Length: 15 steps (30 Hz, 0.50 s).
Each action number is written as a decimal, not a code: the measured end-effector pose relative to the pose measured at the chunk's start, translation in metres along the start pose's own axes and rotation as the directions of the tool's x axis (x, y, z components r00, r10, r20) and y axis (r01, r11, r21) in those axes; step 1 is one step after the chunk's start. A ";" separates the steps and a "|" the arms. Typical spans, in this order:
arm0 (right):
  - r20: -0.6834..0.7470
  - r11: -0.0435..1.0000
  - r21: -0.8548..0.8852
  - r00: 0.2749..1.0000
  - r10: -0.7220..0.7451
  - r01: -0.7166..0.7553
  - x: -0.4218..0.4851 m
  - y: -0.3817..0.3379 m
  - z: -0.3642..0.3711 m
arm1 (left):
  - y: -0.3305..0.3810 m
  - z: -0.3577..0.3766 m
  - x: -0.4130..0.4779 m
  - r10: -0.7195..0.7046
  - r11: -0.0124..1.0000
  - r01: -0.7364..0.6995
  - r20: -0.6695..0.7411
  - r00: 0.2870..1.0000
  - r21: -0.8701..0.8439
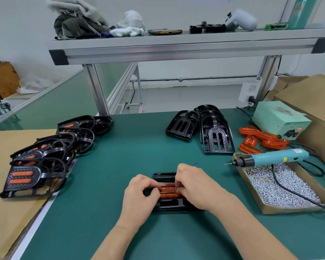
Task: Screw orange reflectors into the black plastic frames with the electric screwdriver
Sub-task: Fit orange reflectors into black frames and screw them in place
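Note:
A black plastic frame (167, 205) lies flat on the green mat in front of me, with an orange reflector (168, 190) set in its middle. My left hand (139, 197) pinches the reflector's left end, and my right hand (193, 186) pinches its right end. Both hands hide most of the frame. The electric screwdriver (270, 158) rests untouched across the rim of the screw box, bit pointing left. Loose orange reflectors (263, 139) lie at the right. Empty black frames (204, 126) are piled behind them.
A cardboard box of silver screws (281, 186) sits at the right with the screwdriver's cable across it. A pale green power unit (280, 121) stands behind. Frames fitted with reflectors (39, 158) are stacked at the left on cardboard. An aluminium shelf (186, 47) spans overhead.

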State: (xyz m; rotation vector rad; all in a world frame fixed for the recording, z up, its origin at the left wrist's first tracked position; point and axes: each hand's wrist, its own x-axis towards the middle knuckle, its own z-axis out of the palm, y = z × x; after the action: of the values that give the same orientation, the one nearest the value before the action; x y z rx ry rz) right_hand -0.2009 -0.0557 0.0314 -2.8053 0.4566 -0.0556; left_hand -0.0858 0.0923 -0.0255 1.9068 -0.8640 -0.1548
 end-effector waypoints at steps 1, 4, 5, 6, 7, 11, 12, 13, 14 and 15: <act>-0.004 1.000 -0.024 1.000 -0.001 0.001 0.000 -0.001 0.000 | 0.000 0.001 0.000 0.008 1.000 -0.009 0.006 1.000 0.027; -0.026 0.996 -0.091 1.000 0.009 -0.011 0.001 -0.003 0.002 | 0.001 0.004 0.002 0.009 0.995 -0.012 0.034 0.999 0.095; -0.032 0.996 -0.089 0.999 0.025 -0.027 0.001 -0.004 0.002 | 0.001 0.004 0.002 0.004 0.994 -0.009 0.046 0.999 0.109; -0.039 0.996 -0.078 0.999 0.037 -0.040 0.001 -0.004 0.003 | 0.001 0.003 0.003 0.003 0.992 -0.011 0.058 0.998 0.124; -0.047 0.997 -0.066 0.998 0.045 -0.048 0.001 -0.004 0.005 | 0.001 0.003 0.003 0.011 0.990 -0.021 0.070 0.997 0.140; -0.143 0.993 0.110 0.987 0.066 -0.051 -0.011 0.005 0.003 | 0.001 0.002 0.002 0.038 0.983 -0.053 0.091 0.995 0.175; -0.199 0.984 0.165 0.975 0.096 -0.063 -0.016 0.010 -0.001 | 0.002 0.002 0.002 0.037 0.983 -0.052 0.090 0.995 0.173; -0.260 0.975 0.203 0.955 0.141 -0.089 -0.021 0.016 -0.007 | 0.002 0.002 0.003 0.033 0.985 -0.047 0.089 0.995 0.167; -0.311 0.965 0.231 0.930 0.196 -0.126 -0.027 0.024 -0.014 | 0.002 0.002 0.003 0.026 0.987 -0.039 0.087 0.996 0.157; -0.347 0.952 0.250 0.902 0.258 -0.176 -0.033 0.033 -0.021 | 0.002 0.002 0.002 0.019 0.989 -0.031 0.082 0.996 0.144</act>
State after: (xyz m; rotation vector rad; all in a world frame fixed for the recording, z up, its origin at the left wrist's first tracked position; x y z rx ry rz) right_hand -0.2445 -0.0813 0.0418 -2.5116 0.8004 -0.5696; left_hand -0.0857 0.0892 -0.0243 2.0357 -0.9752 -0.1578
